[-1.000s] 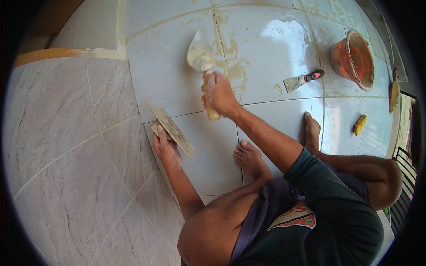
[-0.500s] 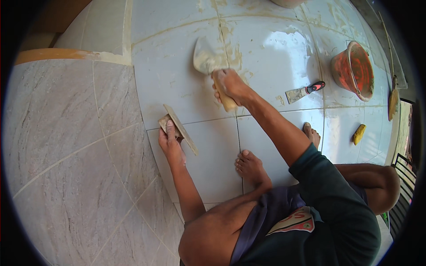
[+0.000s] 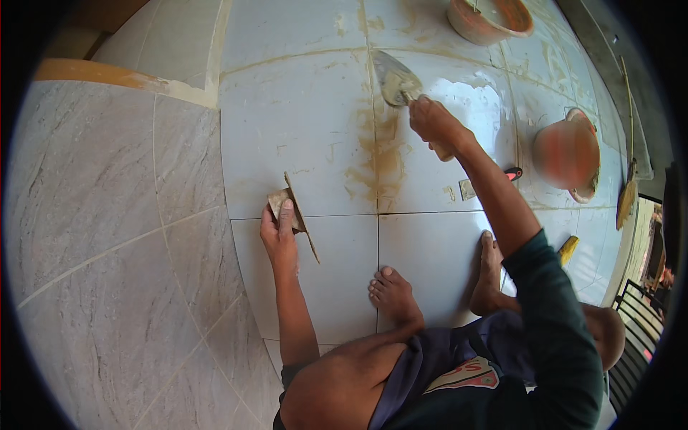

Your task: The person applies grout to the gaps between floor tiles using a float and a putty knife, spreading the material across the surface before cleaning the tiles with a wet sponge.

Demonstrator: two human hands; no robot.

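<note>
My right hand [image 3: 436, 123] grips the handle of a pointed metal trowel [image 3: 393, 77], whose paste-smeared blade is over the white tiles [image 3: 294, 122] near a grout joint. Brownish grout [image 3: 381, 158] is smeared along the joint below the blade. My left hand [image 3: 279, 233] holds a flat, dirty beige float [image 3: 282, 204] tilted on edge, near the boundary between two tiles. A scraper with a red-and-black handle [image 3: 513, 174] lies right of my right forearm, which partly hides it.
An orange bucket [image 3: 566, 154] stands at the right, another tub [image 3: 489, 20] farther back. A yellow piece, perhaps a sponge [image 3: 569, 247], lies by my foot. A broom [image 3: 627, 201] leans by the right wall, near black railings [image 3: 638, 315]. Marble-look tiles [image 3: 107, 251] cover the left side.
The trowel in my right hand has moved right and slightly away from me. A brown smear now shows along the joint. The view has shifted, bringing the back tub into sight.
</note>
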